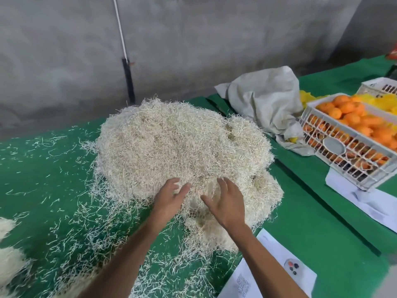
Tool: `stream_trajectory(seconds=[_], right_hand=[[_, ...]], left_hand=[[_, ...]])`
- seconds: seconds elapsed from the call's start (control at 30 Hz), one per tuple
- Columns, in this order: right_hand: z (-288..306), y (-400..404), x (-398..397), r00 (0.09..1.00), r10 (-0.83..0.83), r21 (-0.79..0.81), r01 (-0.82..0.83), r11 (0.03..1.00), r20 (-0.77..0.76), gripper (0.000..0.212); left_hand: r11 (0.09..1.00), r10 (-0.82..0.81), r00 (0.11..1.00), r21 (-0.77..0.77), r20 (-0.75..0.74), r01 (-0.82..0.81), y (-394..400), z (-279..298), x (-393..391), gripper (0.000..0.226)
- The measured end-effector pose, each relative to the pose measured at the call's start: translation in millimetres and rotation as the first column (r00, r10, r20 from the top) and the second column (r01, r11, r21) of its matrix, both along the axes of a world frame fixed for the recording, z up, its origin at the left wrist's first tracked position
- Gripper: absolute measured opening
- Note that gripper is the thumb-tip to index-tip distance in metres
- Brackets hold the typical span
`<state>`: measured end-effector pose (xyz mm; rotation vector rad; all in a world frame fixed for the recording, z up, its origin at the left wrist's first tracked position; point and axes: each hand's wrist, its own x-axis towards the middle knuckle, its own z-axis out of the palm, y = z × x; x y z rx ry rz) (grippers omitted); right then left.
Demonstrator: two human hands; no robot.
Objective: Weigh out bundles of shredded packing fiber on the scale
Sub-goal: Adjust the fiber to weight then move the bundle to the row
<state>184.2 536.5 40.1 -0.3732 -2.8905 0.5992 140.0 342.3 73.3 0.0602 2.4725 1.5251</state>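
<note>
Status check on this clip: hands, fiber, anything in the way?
Left hand and right hand open, reaching into fiber pile. No bundle gripped. No scale in view. Nothing blocking; orange crate sits apart, right.

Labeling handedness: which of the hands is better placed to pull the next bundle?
Right hand, marginally: its spread fingers already lie on the fiber pile's near edge. Left hand sits just short of it.

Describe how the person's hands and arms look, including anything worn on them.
Both the left hand and the right hand are bare: no gloves, rings, watch or bracelets show. The forearms are uncovered too, with no sleeve in view down to the frame's lower edge.
</note>
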Motion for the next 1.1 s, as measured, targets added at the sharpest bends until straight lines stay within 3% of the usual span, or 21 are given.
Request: stream_trajectory(seconds=[0.17,0.27,0.33,0.43,0.57,0.63,0.7,0.8,0.83,0.93,1.03,1.07,1.1], right_hand=[[-48,8,-25,0.980,0.083,0.060,-0.096,0.994,0.182,0.094],[-69,1,-36,0.979,0.081,0.210,-0.121,0.970,0.190,0.090],[-76,-3,-43,0.988,0.061,0.279,-0.099,0.955,0.143,0.079],[-79,-4,-50,0.985,0.066,0.318,-0.114,0.941,0.158,0.048],[-70,-17,-48,0.994,0.113,0.213,-0.109,0.971,-0.004,0.023],[-59,-35,-39,0.975,0.156,0.123,-0.137,0.983,-0.160,0.028],[-43,-60,-25,0.950,0.194,0.024,-0.194,0.981,-0.244,0.044],[-18,-95,-1,0.903,0.261,-0.034,-0.289,0.957,-0.342,0.051],[-11,-104,7,0.879,0.274,-0.046,-0.316,0.948,-0.389,0.051],[2,-122,28,0.806,0.309,-0.073,-0.397,0.915,-0.505,0.046],[4,-126,47,0.799,0.390,-0.053,-0.462,0.885,-0.457,0.041],[3,-125,52,0.824,0.392,-0.055,-0.451,0.891,-0.409,0.047],[0,-122,56,0.858,0.384,-0.042,-0.422,0.905,-0.341,0.058]], left_hand=[[0.996,-0.056,0.998,-0.071,-0.028,0.054,31,-33,-24,0.061],[0.996,-0.074,0.990,-0.050,0.123,0.080,44,-50,-34,0.049],[0.992,-0.076,0.980,-0.086,0.186,0.093,48,-60,-35,0.040],[0.989,-0.031,0.975,-0.133,0.222,0.062,48,-70,-27,0.038],[0.996,0.019,0.932,0.074,0.362,-0.049,37,-54,-14,0.043],[0.960,-0.038,0.900,0.264,0.435,-0.087,23,-42,-6,0.045],[0.940,-0.085,0.880,0.330,0.468,-0.085,9,-26,3,0.042],[0.920,-0.066,0.894,0.374,0.444,-0.118,-8,-13,16,0.078],[0.854,-0.065,0.864,0.475,0.500,-0.211,-15,-9,19,0.077],[0.753,0.065,0.815,0.507,0.576,-0.418,-39,12,32,0.027],[0.762,0.216,0.888,0.499,0.406,-0.414,-68,27,50,0.024],[0.830,0.284,0.912,0.400,0.295,-0.388,-75,39,60,0.020],[0.824,0.348,0.889,0.355,0.299,-0.442,-83,45,65,0.017]])
